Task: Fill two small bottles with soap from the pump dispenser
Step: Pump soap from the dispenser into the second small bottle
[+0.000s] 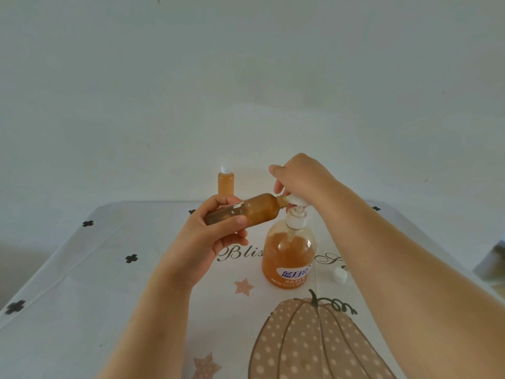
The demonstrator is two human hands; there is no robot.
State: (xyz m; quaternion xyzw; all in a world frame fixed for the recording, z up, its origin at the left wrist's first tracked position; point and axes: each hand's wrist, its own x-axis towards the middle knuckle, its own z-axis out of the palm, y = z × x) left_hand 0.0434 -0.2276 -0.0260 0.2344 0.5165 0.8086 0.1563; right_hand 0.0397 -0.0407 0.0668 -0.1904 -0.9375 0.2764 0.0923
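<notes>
Left grip [207, 237] wraps the small bottle [255, 212], tilted almost flat, its open neck at the nozzle of the pump head [297, 200]. Right grip [300, 179] curls its fingers down over that pump head, the pump dispenser [289, 255] just below both grips. Beyond the left grip stands a capped bottle [226, 184]; a loose cap [340, 275] lies on the worktop [109, 283] beside the right forearm.

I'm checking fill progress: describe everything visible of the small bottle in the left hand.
The small bottle is see-through plastic, amber soap showing along most of it, a pale label scrap on it. Uncapped, it lies nearly level, threaded neck at the white spout of the pump dispenser. The left hand grips its base.
</notes>
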